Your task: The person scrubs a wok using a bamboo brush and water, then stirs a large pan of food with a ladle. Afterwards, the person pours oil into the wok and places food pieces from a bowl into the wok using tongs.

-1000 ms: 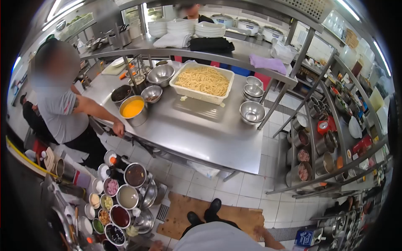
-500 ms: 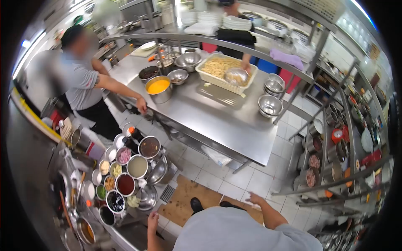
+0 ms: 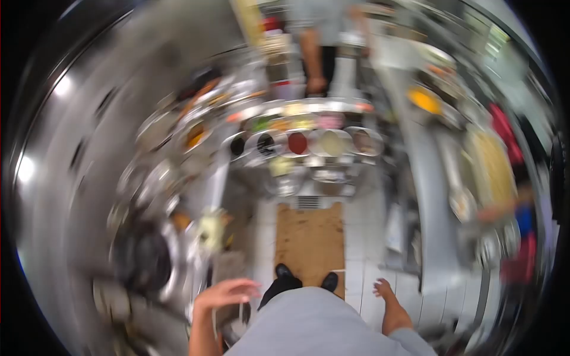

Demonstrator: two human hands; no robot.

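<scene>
Blur smears much of the head view. My left hand (image 3: 230, 292) is held out at lower left with its fingers stretched, and I see nothing in it. Close to it is a pale, blurred item (image 3: 211, 230) whose kind I cannot make out. My right hand (image 3: 383, 288) hangs at my right side above the tiles, fingers apart and holding nothing. Ahead of me is a row of round containers, among them one of dark red sauce (image 3: 297, 142), one of pale liquid (image 3: 331, 143) and one of black sauce (image 3: 265, 143).
A brown floor mat (image 3: 310, 237) lies under my shoes, with a floor drain (image 3: 308, 202) beyond. On the right runs a steel table (image 3: 436, 196) bearing a tray of noodles (image 3: 491, 160) and an orange liquid (image 3: 424, 99). A dark wok (image 3: 141, 252) is at left. A co-worker's arm (image 3: 311, 53) shows ahead.
My view has swung left, so the sauce containers now lie straight ahead and the steel table on my right. My left hand has risen with its fingers stretched out.
</scene>
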